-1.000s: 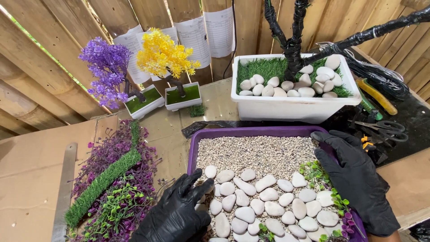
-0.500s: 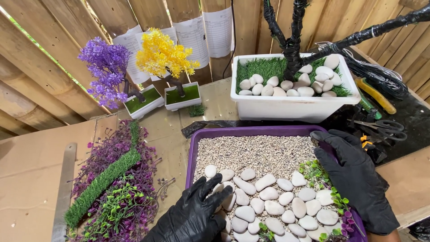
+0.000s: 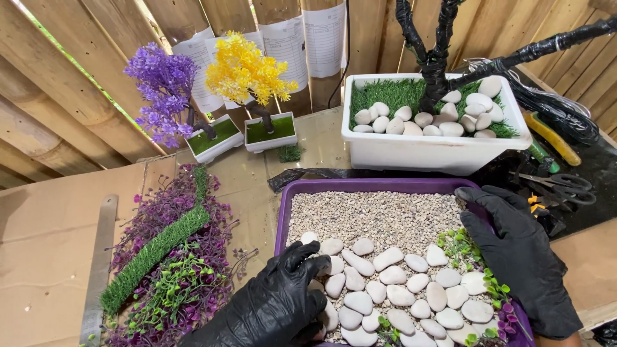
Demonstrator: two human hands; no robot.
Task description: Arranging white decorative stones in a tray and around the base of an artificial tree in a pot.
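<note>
Even, bright daylight is filling the scene, with slivers of it showing through gaps in the wooden fence (image 3: 77, 83) at upper left. Shadows are lying soft and short beneath the white planter (image 3: 437, 151). Mild glare is glinting off the black gloves, on the left hand (image 3: 273, 308) and the right hand (image 3: 520, 257). Focus is holding sharp throughout, while straight edges are bowing slightly toward the frame's corners.

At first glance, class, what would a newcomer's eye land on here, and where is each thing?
The purple tray in the foreground, filled with gravel and white pebbles, with the black-gloved left hand and right hand on it. Behind it to the left stand a yellow miniature tree and a purple miniature tree against the wooden fence.
</note>
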